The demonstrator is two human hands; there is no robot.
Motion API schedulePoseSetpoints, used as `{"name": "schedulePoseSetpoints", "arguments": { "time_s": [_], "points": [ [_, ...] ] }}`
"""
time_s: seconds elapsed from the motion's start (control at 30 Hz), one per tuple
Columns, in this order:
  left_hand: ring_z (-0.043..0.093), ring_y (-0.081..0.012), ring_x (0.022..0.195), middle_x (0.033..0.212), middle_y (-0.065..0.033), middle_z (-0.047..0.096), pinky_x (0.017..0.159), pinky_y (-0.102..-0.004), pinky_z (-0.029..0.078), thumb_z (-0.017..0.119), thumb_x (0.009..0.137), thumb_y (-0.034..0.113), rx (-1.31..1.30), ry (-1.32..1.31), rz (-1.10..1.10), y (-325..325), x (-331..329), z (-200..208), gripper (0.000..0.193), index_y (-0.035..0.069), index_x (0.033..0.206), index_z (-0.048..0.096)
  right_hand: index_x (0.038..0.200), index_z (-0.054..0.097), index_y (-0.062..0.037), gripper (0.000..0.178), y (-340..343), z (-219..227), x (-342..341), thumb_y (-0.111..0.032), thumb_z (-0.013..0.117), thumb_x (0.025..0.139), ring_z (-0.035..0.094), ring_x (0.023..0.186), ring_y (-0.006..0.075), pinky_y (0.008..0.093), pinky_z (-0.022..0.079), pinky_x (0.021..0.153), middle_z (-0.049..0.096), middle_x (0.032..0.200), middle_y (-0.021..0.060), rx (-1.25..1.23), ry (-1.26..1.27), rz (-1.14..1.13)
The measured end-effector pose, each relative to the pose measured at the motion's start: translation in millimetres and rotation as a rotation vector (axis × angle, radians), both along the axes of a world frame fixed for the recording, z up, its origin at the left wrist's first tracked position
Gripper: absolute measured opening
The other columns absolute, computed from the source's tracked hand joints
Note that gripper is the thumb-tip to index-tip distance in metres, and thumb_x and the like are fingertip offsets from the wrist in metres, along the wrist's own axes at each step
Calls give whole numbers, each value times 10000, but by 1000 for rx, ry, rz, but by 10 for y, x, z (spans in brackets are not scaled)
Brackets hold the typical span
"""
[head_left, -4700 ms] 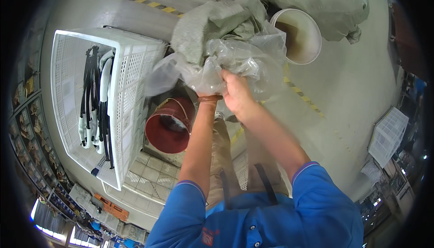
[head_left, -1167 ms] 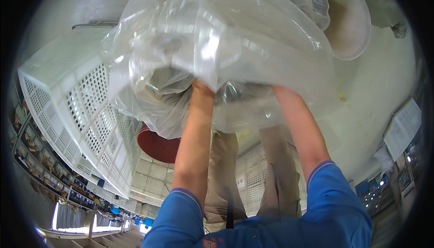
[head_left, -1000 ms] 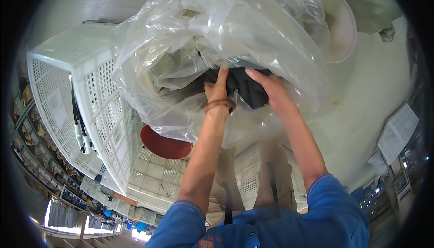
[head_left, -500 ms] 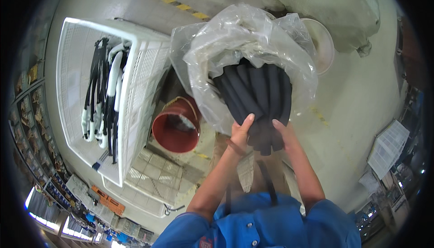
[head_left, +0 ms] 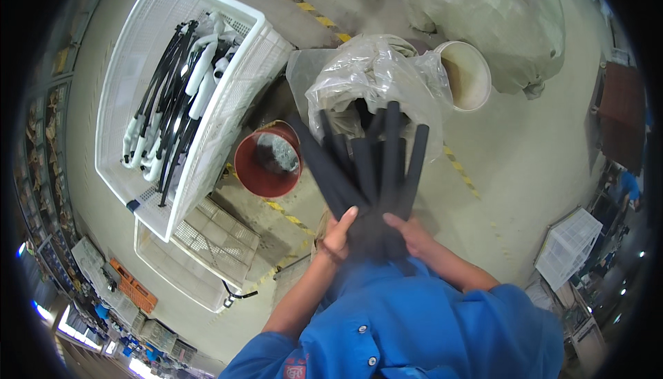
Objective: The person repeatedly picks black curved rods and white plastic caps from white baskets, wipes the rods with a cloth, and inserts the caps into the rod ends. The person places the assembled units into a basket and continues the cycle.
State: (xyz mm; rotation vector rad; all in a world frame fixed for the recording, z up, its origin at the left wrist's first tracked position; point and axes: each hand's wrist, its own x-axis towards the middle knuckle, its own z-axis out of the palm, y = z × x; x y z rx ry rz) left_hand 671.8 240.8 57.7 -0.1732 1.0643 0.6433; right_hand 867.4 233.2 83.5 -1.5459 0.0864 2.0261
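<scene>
A bundle of black foam tubes [head_left: 366, 172] is gripped between my two hands, close against my blue shirt. My left hand [head_left: 338, 232] wraps its left side with the thumb on top; my right hand [head_left: 409, 234] clasps the right side the same way. Most fingers are hidden under the tubes. The far ends fan apart and point away from me, toward the mouth of a clear plastic bag [head_left: 380, 68]. Something dark shows inside the bag's opening.
Left stands a white crate [head_left: 255, 68] with black rods and white-wrapped parts. A red bucket [head_left: 245, 165] sits between it and the bag. Lower crates [head_left: 221, 241] lie nearer me. Behind the bag are a cream bucket [head_left: 476, 75] and a large pale sack [head_left: 490, 20].
The tubes have come out of the bag and back toward my body, held in both hands. Their far ends have spread apart. The bag's rim has sagged inward, and my view has shifted.
</scene>
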Motion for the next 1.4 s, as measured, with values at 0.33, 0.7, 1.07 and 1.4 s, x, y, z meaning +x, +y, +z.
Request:
{"name": "schedulePoseSetpoints", "arguments": {
  "time_s": [0.33,0.7,1.07,1.4],
  "points": [
    [559,-242,1172,1303,-112,552,1015,-370,457,686,888,174,70,235,480,-855,-1352,-169,587,-1,1379,418,1335,494,-1,620,139,-477,-1430,-252,751,829,575,1118,206,340,446,994,605,1216,99,238,117,606],
    [605,-233,1078,1220,-160,606,936,-331,485,864,711,212,38,670,352,-601,-2728,-2151,802,-61,1325,426,1351,468,-18,755,416,-2760,-2795,-319,824,758,572,1179,244,413,448,1019,599,1260,118,-219,104,750],
    [542,-395,1195,1311,-259,509,977,-416,491,808,750,308,-377,1082,-646,-283,-2782,-3402,964,-75,1429,240,1479,255,22,1052,375,-3861,-3385,-484,773,716,538,1209,387,390,420,1033,522,1306,296,268,-799,1093],
    [498,-316,1272,1438,-228,410,981,-364,476,694,859,328,-92,1045,-1321,93,-3215,-4944,878,-86,1477,229,1517,265,-189,932,672,-4644,-3974,-536,703,771,317,1361,453,483,330,1100,288,1513,263,399,-904,1594]
  ]
}}
